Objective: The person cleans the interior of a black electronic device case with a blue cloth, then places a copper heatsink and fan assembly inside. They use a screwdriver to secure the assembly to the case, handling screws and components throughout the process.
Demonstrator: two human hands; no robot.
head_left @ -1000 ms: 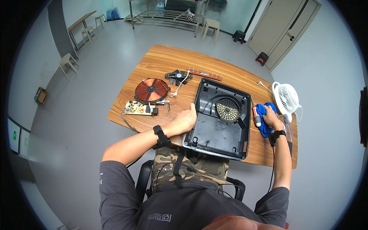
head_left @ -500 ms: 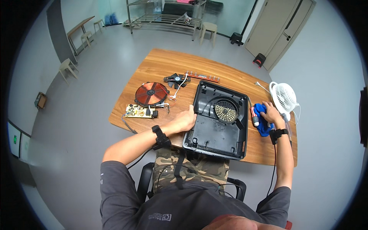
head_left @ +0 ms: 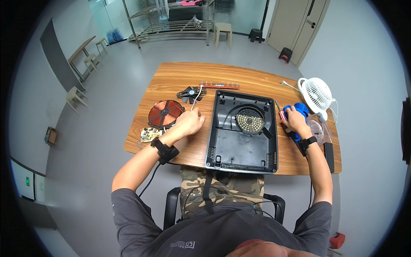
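Observation:
My left hand (head_left: 193,122) hovers left of the black appliance housing (head_left: 231,147), fingers curled and no object showing in them. The white cable (head_left: 198,97) passes behind its fingertips. The open housing lies on the table with a round vent grille (head_left: 250,121) inside. My right hand (head_left: 296,120) is closed on a red-and-white screwdriver (head_left: 282,115), whose lower handle it hides. Under and beside this hand is a bunched blue cloth (head_left: 302,108). Left of my left hand are a copper coil disc (head_left: 165,113) and a circuit board (head_left: 150,134), partly covered by my forearm.
A black fan (head_left: 191,94) and a red strip board (head_left: 220,85) lie at the back. On the right stand a white fan (head_left: 317,95), a clear container (head_left: 317,130) and a black box (head_left: 329,156). The wooden table's (head_left: 188,156) front edge is close to my lap.
My left hand has let go of the housing's left edge and moved left. My right hand has shifted left from the blue cloth onto the screwdriver. The view has tilted upward.

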